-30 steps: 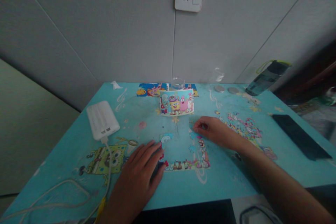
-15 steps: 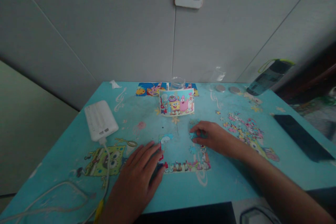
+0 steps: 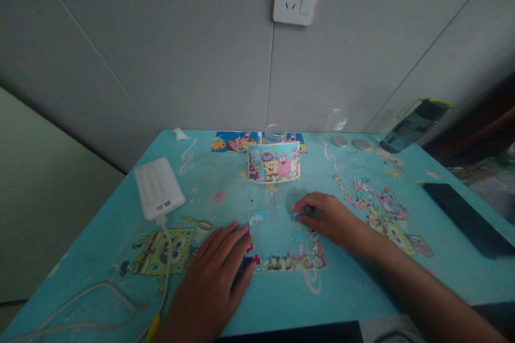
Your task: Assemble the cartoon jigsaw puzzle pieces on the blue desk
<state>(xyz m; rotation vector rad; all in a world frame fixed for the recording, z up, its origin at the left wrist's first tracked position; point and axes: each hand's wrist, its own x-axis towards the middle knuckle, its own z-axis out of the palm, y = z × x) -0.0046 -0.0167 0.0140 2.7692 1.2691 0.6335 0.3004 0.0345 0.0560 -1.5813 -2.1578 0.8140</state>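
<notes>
A partly joined jigsaw puzzle (image 3: 287,263) lies on the table, its bottom edge and parts of both sides joined. My left hand (image 3: 219,262) rests palm down at the puzzle's left side, fingers stretched out, covering part of that edge. Above the right side, my right hand (image 3: 322,214) pinches a small light-blue puzzle piece (image 3: 295,215) between thumb and fingers. A loose blue piece (image 3: 298,236) lies just below it. Behind the puzzle, a cartoon picture card (image 3: 273,163) leans upright against a clear round container (image 3: 276,133).
A heap of loose puzzle pieces (image 3: 378,201) lies to the right, near a dark phone-like slab (image 3: 466,217). On the left is a white power bank (image 3: 159,187) with a cable. A bottle (image 3: 414,126) and two round lids (image 3: 340,141) stand toward the wall.
The view has tilted slightly upward, so everything sits a little lower. My right hand's fingers have closed in more around the piece; my left hand stays flat at the puzzle's edge.
</notes>
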